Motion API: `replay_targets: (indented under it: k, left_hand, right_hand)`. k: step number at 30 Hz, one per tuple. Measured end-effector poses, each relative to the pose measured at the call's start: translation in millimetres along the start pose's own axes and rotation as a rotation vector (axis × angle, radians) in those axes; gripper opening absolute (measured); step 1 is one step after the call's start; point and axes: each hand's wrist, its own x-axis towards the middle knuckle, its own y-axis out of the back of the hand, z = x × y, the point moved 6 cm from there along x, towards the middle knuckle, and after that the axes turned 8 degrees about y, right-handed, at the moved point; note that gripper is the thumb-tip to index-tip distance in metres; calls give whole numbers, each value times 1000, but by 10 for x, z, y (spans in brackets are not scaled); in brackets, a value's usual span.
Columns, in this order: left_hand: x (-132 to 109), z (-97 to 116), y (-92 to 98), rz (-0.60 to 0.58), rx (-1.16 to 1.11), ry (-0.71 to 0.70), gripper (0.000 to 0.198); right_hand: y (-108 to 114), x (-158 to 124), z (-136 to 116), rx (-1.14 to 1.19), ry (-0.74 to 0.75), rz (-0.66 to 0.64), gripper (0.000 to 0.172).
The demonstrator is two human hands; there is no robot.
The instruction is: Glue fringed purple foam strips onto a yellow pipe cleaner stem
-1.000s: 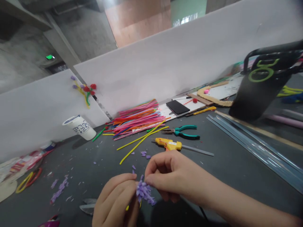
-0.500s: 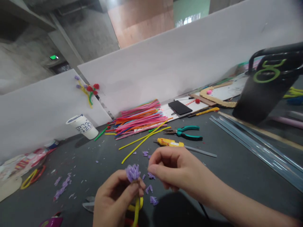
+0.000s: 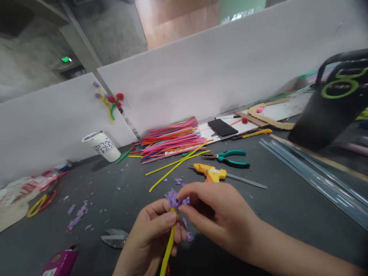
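Note:
My left hand pinches a purple craft flower just below its head, where frilly purple strips meet a yellow stem. The stem slants down toward the bottom edge of the view. At the flower's right side, the thumb and forefinger of my right hand close on the purple strips. Whether a loose piece is between those fingertips is hidden. Small purple scraps lie on the dark table behind and beneath the hands. Partly covered by my left wrist are open scissor blades.
Beyond my hands lie a yellow glue gun, teal-handled pliers, yellow pipe cleaners and a heap of coloured ones. A white cup stands left, a black bottle right, near clear glue sticks. A purple box is bottom left.
My right hand has come in to the flower head, and its fingers now touch the purple strips. My left hand has moved slightly right with the flower, its stem now more visible.

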Motion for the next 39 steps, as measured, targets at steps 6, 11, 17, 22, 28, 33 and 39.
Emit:
replay_targets:
  k: [6,11,17,22,28,33,39]
  left_hand:
    - [8,2,-11,6,13,0,18]
    - [4,13,-21,7,19,4,21]
    - [2,7,1,37,52,-2,21]
    - [9,-5,30,63,64,-12,18]
    - [16,-3,39,61,83,-12,17]
    - [21,7,41,46,75,-22,14]
    - [10,13,54,50,92,-18,16]
  right_hand:
    - [-3,-8,-12,-13,-8,-21,12]
    - [8,-3,-13,-8,-11,-15,12]
    - [-19,0,41,2,-61,-44,11]
    - [-25,-8,40,-7,-63,-51,11]
    - [-30,-8,41,-20,-57,-60,12]
    - [-37,-5,51,-27,-41,-59,10]
    - [-30,-1,33,-45,-28,-53,9]
